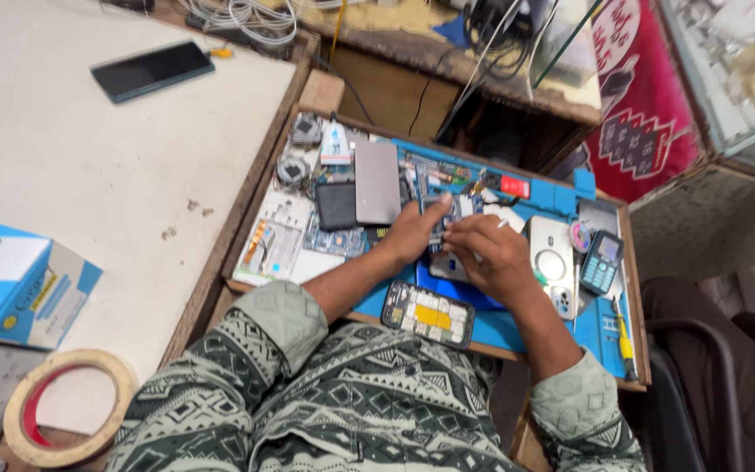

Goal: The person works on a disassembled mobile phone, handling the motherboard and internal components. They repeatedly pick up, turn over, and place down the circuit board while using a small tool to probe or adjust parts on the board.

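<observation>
My left hand presses down on a small phone circuit board lying on the blue repair mat. Close beside it, my right hand grips a thin white-tipped tool over the same board. An opened phone with a yellow battery lies in front of my forearms near the mat's front edge. A grey phone back cover and a dark phone body lie to the left of my left hand.
A white phone back panel, a small keypad phone and a screwdriver lie on the right of the mat. On the white counter are a dark smartphone, a blue box and a tape roll. Cables pile at the back.
</observation>
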